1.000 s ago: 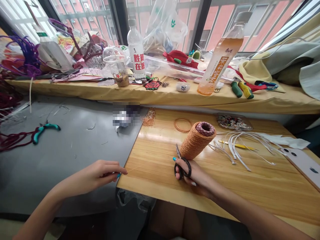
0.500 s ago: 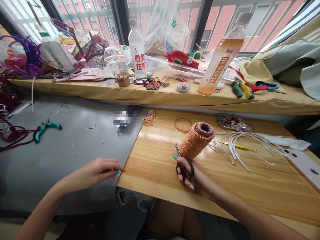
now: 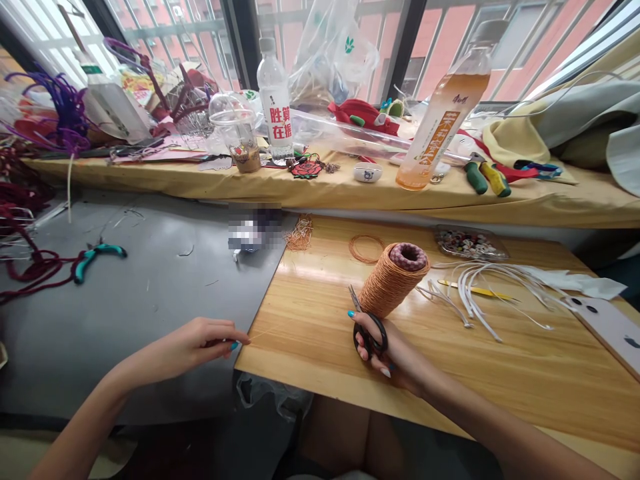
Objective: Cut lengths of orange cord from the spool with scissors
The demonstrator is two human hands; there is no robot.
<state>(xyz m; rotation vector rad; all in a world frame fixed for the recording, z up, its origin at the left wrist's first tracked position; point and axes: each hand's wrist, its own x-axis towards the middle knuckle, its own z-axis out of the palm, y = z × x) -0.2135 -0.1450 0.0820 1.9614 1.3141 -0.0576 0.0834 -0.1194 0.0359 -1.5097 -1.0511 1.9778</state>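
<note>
A thin orange cord (image 3: 261, 334) is pinched at its end by my left hand (image 3: 213, 340), near the left edge of the wooden board. My right hand (image 3: 376, 340) grips black-handled scissors (image 3: 371, 337), their blades pointing up and slightly left. Just beyond the scissors, a spool of orange cord (image 3: 390, 283) stands tilted to the right, with its patterned core showing at the top. A coil of the same cord (image 3: 366, 249) lies behind the spool. The stretch of cord between my left hand and the spool is too thin to follow fully.
Orange cord scraps (image 3: 300, 233) lie at the board's back left corner. White cords (image 3: 480, 293), yellow tweezers (image 3: 477, 291), a bead tray (image 3: 470, 243) and a phone (image 3: 607, 333) are at right. Teal pliers (image 3: 97, 257) rest on the grey mat (image 3: 165, 300). Bottles line the sill.
Both hands keep almost the same positions, with the cord and scissors still held. The view has shifted very slightly.
</note>
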